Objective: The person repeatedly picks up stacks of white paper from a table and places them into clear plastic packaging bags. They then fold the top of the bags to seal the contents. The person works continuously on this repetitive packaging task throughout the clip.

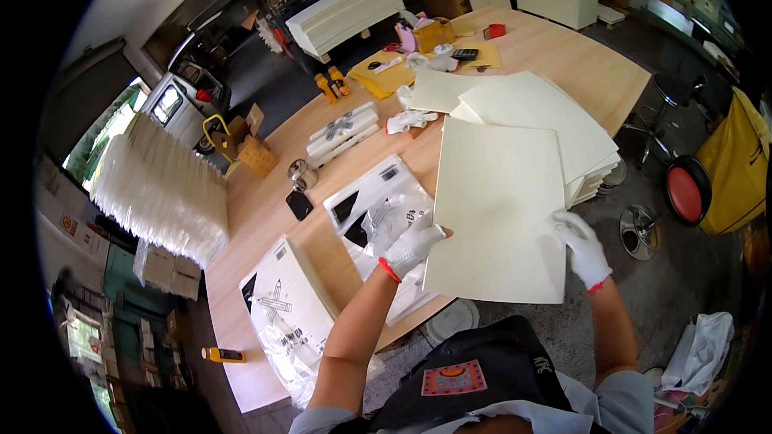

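Cream sheet (498, 209) gripped w/ fingers of left hand (412, 246) & right hand (582, 249), edges pinched.

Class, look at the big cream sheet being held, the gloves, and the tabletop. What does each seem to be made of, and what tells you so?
Cream sheet: probably stiff paper or card, matte; it stays flat held by its edges. Gloves, on the left hand and right hand: white knitted fabric with red cuffs, apparently. Tabletop: light wood or wood-look laminate, smooth, with a faint grain.
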`<state>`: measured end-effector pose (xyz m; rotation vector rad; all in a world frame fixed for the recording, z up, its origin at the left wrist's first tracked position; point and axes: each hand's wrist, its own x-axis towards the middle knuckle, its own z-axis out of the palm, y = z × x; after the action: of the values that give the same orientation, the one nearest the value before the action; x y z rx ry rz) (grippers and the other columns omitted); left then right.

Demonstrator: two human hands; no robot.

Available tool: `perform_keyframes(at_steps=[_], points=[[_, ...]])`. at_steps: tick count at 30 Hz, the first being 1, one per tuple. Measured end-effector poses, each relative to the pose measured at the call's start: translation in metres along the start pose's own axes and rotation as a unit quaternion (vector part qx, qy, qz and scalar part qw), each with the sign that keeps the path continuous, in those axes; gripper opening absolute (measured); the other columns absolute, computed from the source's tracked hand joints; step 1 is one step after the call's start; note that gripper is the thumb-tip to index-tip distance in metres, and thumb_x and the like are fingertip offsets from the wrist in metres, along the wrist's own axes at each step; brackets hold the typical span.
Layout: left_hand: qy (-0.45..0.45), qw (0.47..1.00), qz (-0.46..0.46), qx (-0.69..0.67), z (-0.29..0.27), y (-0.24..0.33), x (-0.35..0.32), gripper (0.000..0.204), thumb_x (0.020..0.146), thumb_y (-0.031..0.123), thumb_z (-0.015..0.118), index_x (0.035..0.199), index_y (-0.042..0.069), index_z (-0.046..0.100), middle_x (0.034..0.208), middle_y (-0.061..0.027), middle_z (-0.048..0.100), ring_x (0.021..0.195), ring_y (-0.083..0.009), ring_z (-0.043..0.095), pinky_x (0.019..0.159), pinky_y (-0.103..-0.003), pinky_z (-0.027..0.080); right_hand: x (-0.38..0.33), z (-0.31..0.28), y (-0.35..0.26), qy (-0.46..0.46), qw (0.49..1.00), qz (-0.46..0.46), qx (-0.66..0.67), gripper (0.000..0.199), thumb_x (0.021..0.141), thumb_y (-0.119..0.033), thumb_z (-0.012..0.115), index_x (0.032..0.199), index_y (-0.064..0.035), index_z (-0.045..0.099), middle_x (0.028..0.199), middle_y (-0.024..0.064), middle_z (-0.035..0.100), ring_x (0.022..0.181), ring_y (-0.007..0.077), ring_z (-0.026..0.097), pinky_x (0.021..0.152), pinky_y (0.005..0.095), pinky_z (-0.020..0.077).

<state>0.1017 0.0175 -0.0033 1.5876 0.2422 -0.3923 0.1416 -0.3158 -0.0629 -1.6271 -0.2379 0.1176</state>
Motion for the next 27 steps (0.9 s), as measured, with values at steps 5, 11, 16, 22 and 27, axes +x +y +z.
perform_keyframes(at_steps=[5, 11, 16, 22, 27], points=[[0.066, 0.864, 0.229, 0.443, 0.071, 0.006, -0.040, 0.068, 0.076, 0.023, 0.065, 0.132, 0.000, 0.034, 0.106, -0.0249, 0.058, 0.088, -0.0363, 0.061, 0.077, -0.039, 0.050, -0.006, 0.077, 0.005, -0.075, 0.995, -0.065, -0.003, 0.058, 0.083, -0.035, 0.066, 0.124, 0.0010, 0.049, 0.115, 0.0157, 0.059, 0.104, 0.0210, 0.057, 0.086, 0.0313, 0.0454], [0.043, 0.913, 0.317, 0.253, 0.014, -0.043, -0.014, 0.069, 0.084, 0.031, 0.062, 0.141, 0.007, 0.031, 0.145, -0.0205, 0.030, 0.087, -0.0268, 0.061, 0.078, -0.035, 0.049, -0.016, 0.091, -0.037, -0.020, 0.983, -0.005, -0.182, 0.032, 0.085, -0.030, 0.062, 0.101, -0.0023, 0.063, 0.075, 0.0140, 0.062, 0.067, 0.0187, 0.061, 0.065, 0.0331, 0.0467], [0.133, 0.935, 0.258, -0.205, -0.071, 0.018, -0.068, 0.061, 0.093, 0.041, 0.046, 0.143, 0.009, 0.029, 0.137, -0.0120, 0.045, 0.060, -0.0050, 0.053, 0.052, -0.021, 0.045, -0.011, 0.072, -0.079, -0.128, 0.848, -0.281, -0.431, 0.023, 0.081, -0.028, 0.062, 0.091, -0.0073, 0.063, 0.074, 0.0135, 0.060, 0.065, 0.0254, 0.062, 0.058, 0.0359, 0.0495], [0.205, 0.746, 0.453, 0.443, -0.038, 0.028, -0.112, 0.057, 0.086, 0.024, 0.060, 0.137, 0.007, 0.040, 0.117, -0.0149, 0.059, 0.080, -0.0249, 0.063, 0.071, -0.033, 0.050, 0.001, 0.111, -0.096, -0.289, 0.685, -0.367, -0.559, 0.018, 0.078, -0.026, 0.058, 0.076, -0.0083, 0.061, 0.071, 0.0110, 0.060, 0.064, 0.0260, 0.062, 0.055, 0.0367, 0.0497], [0.174, 0.915, 0.225, 0.285, 0.033, -0.047, -0.149, 0.043, 0.083, 0.019, 0.063, 0.123, 0.010, 0.054, 0.095, -0.0132, 0.064, 0.070, -0.0275, 0.063, 0.064, -0.036, 0.050, 0.021, 0.126, -0.074, -0.508, 0.805, -0.030, -0.303, 0.019, 0.085, -0.022, 0.059, 0.085, -0.0044, 0.066, 0.080, 0.0066, 0.066, 0.068, 0.0154, 0.063, 0.060, 0.0318, 0.0487]])
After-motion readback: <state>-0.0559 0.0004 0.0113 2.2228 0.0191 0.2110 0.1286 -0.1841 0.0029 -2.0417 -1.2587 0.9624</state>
